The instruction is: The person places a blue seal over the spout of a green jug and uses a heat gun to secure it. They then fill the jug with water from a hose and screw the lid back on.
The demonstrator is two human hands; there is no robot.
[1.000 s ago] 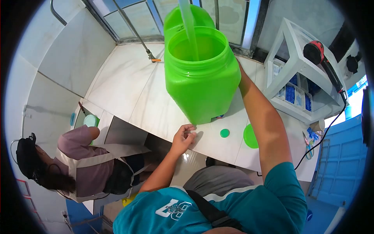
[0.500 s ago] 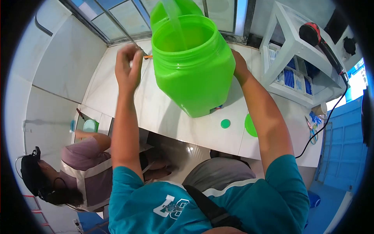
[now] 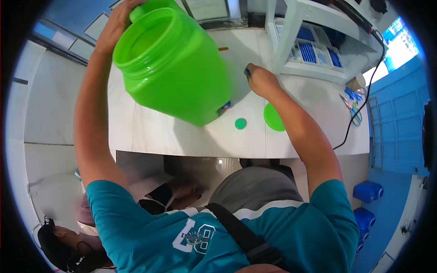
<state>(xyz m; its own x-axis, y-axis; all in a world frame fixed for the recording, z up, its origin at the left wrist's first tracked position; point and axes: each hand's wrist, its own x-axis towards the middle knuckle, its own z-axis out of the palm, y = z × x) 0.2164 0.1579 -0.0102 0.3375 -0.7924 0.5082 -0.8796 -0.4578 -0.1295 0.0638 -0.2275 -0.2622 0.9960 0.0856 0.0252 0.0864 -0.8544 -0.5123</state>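
Observation:
A large, bright green plastic jug (image 3: pixel 182 73) with an open, wide mouth leans to the left over the white table. At its top left edge, my left hand (image 3: pixel 119 22) is closed on the jug's handle (image 3: pixel 136 13). A small blue and red part (image 3: pixel 226 105) shows by the jug's base. To the right of the jug and apart from it, my right hand (image 3: pixel 263 82) is closed; a bit of something dark blue shows at its fingertips, too small to name. Below that hand lie a green disc-shaped lid (image 3: pixel 274 117) and a small green cap (image 3: pixel 240 123).
A white shelf unit (image 3: pixel 314 73) with baskets of blue items stands at the back right. Scissors (image 3: pixel 353 109) and a black cord (image 3: pixel 364 107) lie at the table's right end. A brown stick (image 3: pixel 223 48) lies behind the jug. Another person (image 3: pixel 68 241) is at lower left.
The jug has shifted left in view and tilted. My left hand has gone from beside the jug to its handle. My right hand has come off the jug's right side.

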